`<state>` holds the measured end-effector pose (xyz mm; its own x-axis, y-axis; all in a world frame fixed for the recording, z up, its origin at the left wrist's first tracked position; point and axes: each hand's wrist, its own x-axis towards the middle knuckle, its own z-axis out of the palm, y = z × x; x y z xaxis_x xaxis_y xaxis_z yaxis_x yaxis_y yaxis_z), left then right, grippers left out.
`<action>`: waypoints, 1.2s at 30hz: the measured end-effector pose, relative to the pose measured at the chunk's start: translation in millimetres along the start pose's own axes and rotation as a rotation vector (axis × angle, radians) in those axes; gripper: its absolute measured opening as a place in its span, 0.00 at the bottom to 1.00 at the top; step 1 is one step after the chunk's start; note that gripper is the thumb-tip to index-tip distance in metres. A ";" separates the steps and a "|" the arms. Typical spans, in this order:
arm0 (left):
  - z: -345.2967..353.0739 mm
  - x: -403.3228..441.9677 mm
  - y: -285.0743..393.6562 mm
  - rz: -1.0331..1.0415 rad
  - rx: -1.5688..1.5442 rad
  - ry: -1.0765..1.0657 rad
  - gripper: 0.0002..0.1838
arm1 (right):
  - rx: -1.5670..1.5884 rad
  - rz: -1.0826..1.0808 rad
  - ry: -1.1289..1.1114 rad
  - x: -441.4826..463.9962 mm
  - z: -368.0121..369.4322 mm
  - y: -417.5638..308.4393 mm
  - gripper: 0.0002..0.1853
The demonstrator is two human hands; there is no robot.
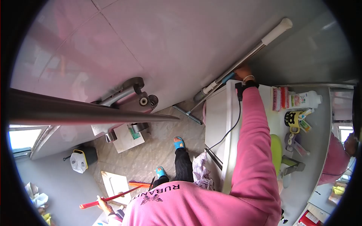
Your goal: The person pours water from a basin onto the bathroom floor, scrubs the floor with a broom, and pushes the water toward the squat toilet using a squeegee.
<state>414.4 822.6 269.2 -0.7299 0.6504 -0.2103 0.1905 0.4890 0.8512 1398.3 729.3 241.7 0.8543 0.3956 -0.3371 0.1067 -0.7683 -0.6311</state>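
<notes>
My right hand reaches over the white washstand's far corner, closed round the upper part of a thin pole with a blue section; its fingers are partly in shadow. This pole ends in a flat crossbar on the floor. Close beside it, a longer pole with a white grip leans along the wall. At the lower left, my left hand is wrapped round a red stick-like handle, whose other end lies near an orange piece.
The washstand top holds a yellow cup, a white bottle, brushes and a faucet. A black cable crosses its front. A large dark metal pipe spans the left. A grey bin stands on the floor.
</notes>
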 end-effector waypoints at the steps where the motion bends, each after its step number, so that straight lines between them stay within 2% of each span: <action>1: 3.6 0.7 -0.8 0.010 -0.006 0.003 0.11 | -0.272 -0.170 -0.054 12.4 8.4 9.2 0.11; 2: 1.8 7.2 -2.5 -0.005 0.021 0.008 0.12 | -0.552 -0.332 -0.105 20.8 2.6 19.4 0.12; 4: 1.7 6.7 0.3 -0.001 0.097 -0.010 0.15 | -0.452 -0.242 0.078 -12.2 0.2 -7.9 0.13; 6: 3.3 21.0 -12.7 -0.012 0.100 -0.040 0.16 | -0.410 -0.110 0.060 -26.7 1.7 -21.3 0.14; 9: 2.4 36.8 -25.2 -0.002 0.020 -0.059 0.16 | -0.522 -0.113 0.089 -60.7 7.9 -42.6 0.15; 11: -2.8 47.9 -31.6 0.010 -0.035 -0.054 0.17 | -0.441 -0.081 0.216 -92.6 13.5 -57.0 0.14; 12: 5.4 26.7 -16.8 0.017 -0.027 -0.033 0.16 | -0.496 -0.200 0.327 -99.0 21.4 -53.1 0.12; 14: 18.2 3.3 2.1 0.039 -0.084 -0.013 0.15 | -0.534 -0.236 0.317 -99.9 28.6 -52.0 0.11; 15: 12.0 15.1 -8.3 0.092 -0.115 -0.112 0.14 | -0.569 -0.266 0.312 -99.7 37.0 -50.8 0.11; 16: 20.1 -8.3 10.0 0.082 -0.124 -0.120 0.14 | -0.584 -0.258 0.267 -99.6 42.3 -55.0 0.11; 18: 29.1 2.6 8.6 0.050 -0.087 -0.030 0.12 | -0.595 -0.257 0.202 -101.2 51.1 -61.7 0.10; 20: 24.1 19.8 -6.0 0.075 -0.146 -0.075 0.10 | -0.676 -0.494 0.235 -108.7 58.3 -67.8 0.10; 24: 27.0 7.0 4.1 0.101 -0.169 -0.036 0.11 | -0.634 -0.550 0.273 -166.1 92.5 -83.6 0.08; 26: 25.0 16.3 -0.1 0.125 -0.186 -0.006 0.10 | -0.570 -0.671 0.328 -208.7 111.3 -83.4 0.05; 28: 21.7 22.7 -1.6 0.153 -0.200 -0.005 0.10 | -0.491 -0.630 0.270 -255.3 122.7 -80.0 0.06; 31: 13.8 37.4 1.5 0.157 -0.188 -0.043 0.09 | -0.493 -0.417 0.100 -327.0 136.4 -69.7 0.09; 33: 11.0 43.0 6.0 0.235 -0.178 -0.080 0.10 | -0.433 -0.326 -0.045 -368.8 149.6 -49.7 0.11; 34: 8.5 46.0 8.8 0.275 -0.133 -0.090 0.10 | -0.233 -0.172 -0.107 -394.8 159.4 -49.9 0.12; 35: 1.8 57.8 4.7 0.297 -0.116 -0.163 0.11 | -0.062 0.125 -0.253 -421.1 160.8 -49.9 0.13; 36: -1.9 62.9 4.4 0.357 -0.093 -0.198 0.11 | 0.081 0.251 -0.284 -436.7 176.0 -29.3 0.10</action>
<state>368.1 864.5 260.6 -0.4867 0.8732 0.0248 0.3419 0.1643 0.9253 932.6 667.7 284.4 0.6729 0.3321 -0.6610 -0.1386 -0.8211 -0.5536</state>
